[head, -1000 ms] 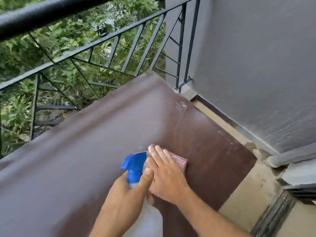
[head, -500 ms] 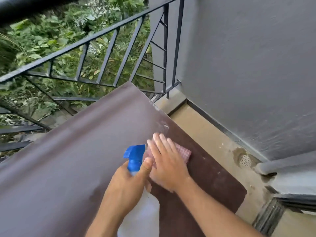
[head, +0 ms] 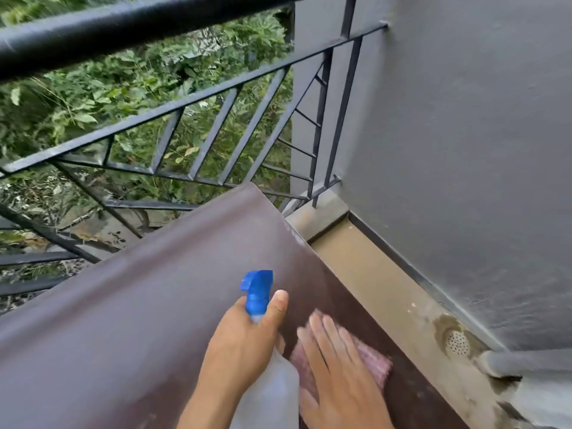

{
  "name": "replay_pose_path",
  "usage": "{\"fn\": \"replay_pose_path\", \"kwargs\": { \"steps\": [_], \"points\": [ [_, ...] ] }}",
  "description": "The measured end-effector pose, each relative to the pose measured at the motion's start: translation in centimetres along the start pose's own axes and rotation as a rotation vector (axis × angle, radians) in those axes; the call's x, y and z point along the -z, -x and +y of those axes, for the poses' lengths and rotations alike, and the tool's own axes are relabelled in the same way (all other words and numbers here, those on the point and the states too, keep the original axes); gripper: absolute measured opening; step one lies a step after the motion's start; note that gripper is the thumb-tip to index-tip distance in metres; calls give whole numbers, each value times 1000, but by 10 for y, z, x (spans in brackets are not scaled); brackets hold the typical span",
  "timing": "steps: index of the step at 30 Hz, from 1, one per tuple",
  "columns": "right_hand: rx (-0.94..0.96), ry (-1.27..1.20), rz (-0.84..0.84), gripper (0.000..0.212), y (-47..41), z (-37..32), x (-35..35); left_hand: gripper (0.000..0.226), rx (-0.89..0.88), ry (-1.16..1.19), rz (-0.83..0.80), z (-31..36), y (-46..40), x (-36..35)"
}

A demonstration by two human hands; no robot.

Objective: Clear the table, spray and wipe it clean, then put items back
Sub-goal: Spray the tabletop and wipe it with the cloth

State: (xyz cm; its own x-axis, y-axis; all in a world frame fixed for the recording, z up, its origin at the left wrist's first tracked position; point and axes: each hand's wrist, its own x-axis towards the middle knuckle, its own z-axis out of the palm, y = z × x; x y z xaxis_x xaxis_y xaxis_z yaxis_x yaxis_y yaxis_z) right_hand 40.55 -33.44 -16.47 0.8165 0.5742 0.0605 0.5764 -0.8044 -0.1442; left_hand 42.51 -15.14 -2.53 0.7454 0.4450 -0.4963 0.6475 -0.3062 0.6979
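Observation:
The brown table top (head: 130, 320) fills the lower left of the head view and carries nothing but the cloth. My left hand (head: 238, 345) grips the neck of a translucent spray bottle (head: 266, 394) with a blue trigger head, nozzle pointing left over the table. My right hand (head: 337, 373) lies flat, fingers together, pressing a pink checked cloth (head: 376, 363) onto the table near its right edge. The hand is motion-blurred. Most of the cloth is hidden under my palm.
A black metal railing (head: 198, 97) runs behind the table with green foliage beyond. A grey wall (head: 464, 150) stands to the right. Between table and wall lies a tan floor strip (head: 371, 274) with a round drain (head: 458, 343) and a grey pipe (head: 526, 363).
My right hand has slid the cloth back toward me along the table's right edge. The left hand keeps the bottle. My head has tilted, showing more railing and floor.

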Motion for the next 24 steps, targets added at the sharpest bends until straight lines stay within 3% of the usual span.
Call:
{"fn": "replay_pose_path", "kwargs": {
  "steps": [6, 12, 15, 19, 24],
  "points": [
    [10, -101, 93, 63, -60, 6, 8, 68, 19, 6, 27, 13, -33, 4],
    [16, -87, -67, 75, -219, 3, 23, 67, 2, 7, 42, -2, -31, 10],
    [33, -30, -99, 76, -255, 3, 16, 68, 3, -24, 40, -11, -19, 13],
    [53, -49, -62, 75, -215, 7, 16, 56, 39, -11, 4, -23, -2, 15],
    [-25, -60, 14, 74, -93, 34, 16, 46, 68, -24, 1, -32, 21, 20]
  ]
}}
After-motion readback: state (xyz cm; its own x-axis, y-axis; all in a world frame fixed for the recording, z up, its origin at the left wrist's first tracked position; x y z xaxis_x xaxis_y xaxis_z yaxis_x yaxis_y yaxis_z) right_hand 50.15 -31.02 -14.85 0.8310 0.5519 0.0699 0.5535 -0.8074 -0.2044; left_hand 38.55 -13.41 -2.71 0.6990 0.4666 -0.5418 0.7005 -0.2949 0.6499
